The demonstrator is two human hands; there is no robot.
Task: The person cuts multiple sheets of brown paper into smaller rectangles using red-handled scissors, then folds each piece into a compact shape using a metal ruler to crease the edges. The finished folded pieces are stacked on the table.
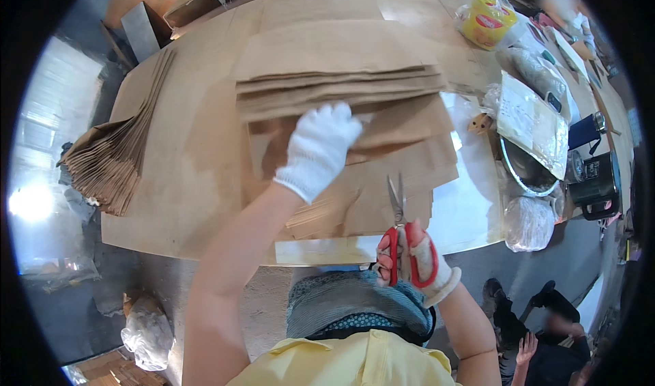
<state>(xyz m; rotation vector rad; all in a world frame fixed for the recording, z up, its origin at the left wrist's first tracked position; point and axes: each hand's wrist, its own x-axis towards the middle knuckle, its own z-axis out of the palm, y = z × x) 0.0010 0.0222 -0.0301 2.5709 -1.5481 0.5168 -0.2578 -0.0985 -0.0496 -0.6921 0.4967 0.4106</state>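
Note:
Brown kraft paper sheets (355,89) lie stacked and fanned in folded layers at the middle of the table. My left hand (319,147), in a white knitted glove, is over the near edge of these layers with its fingers curled in on the paper; the fingertips are partly hidden. At the table's near edge, my right hand (426,260), in a white glove with red-stained fingers, holds scissors (398,205) by their red handles. The blades point away from me, slightly parted, above the lower paper sheets (389,181).
A fanned bundle of folded brown paper (112,157) hangs over the table's left edge. On the right are a yellow packet (488,21), a plastic-covered pad (532,123) on a round basin, a dark mug (595,184) and a blue flask (585,132). Other people are at the right.

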